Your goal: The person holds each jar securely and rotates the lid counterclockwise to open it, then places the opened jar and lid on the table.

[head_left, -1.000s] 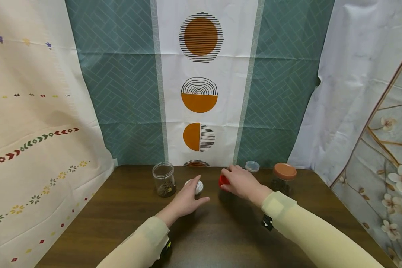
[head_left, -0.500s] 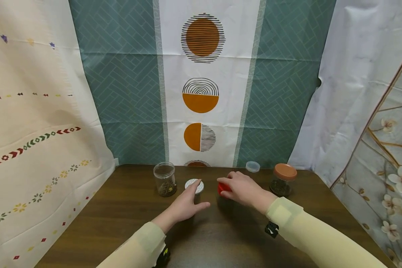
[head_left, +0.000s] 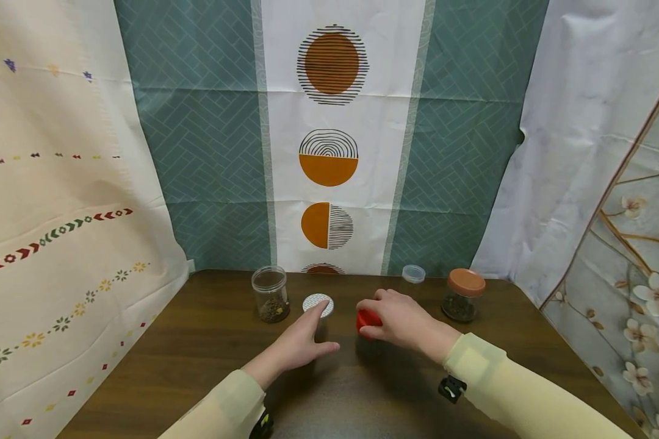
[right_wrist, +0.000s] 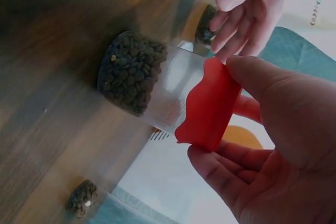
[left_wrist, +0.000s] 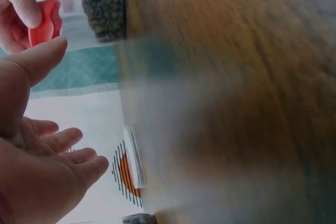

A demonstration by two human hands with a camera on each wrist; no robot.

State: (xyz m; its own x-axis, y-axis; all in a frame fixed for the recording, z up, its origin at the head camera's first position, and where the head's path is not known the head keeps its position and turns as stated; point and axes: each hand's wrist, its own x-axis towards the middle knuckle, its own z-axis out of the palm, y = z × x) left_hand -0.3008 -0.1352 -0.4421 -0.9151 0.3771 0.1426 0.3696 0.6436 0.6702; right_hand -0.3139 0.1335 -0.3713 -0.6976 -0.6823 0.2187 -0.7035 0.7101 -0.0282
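My right hand (head_left: 403,322) (right_wrist: 283,140) pinches the wavy-edged red lid (head_left: 367,319) (right_wrist: 210,106) between thumb and fingers. Under that lid is a clear jar (right_wrist: 170,85) partly filled with dark pellets (right_wrist: 131,69); the lid sits on its mouth. My left hand (head_left: 293,344) (left_wrist: 42,166) holds nothing, its thumb and fingers spread apart, to the left of the red-lidded jar. Just beyond its fingertips lies a round white patterned disc (head_left: 317,302). Whether the jar's base touches the table, I cannot tell.
An uncovered clear jar (head_left: 270,294) with dark contents stands at the back left. At the back right are a jar with an orange-brown lid (head_left: 466,282) and a small clear-lidded container (head_left: 413,274). Patterned cloths (head_left: 203,152) hang around the brown table (head_left: 198,366).
My right hand and the red lid have shifted a little toward me. My left hand has drawn slightly back, uncovering more of the white disc.
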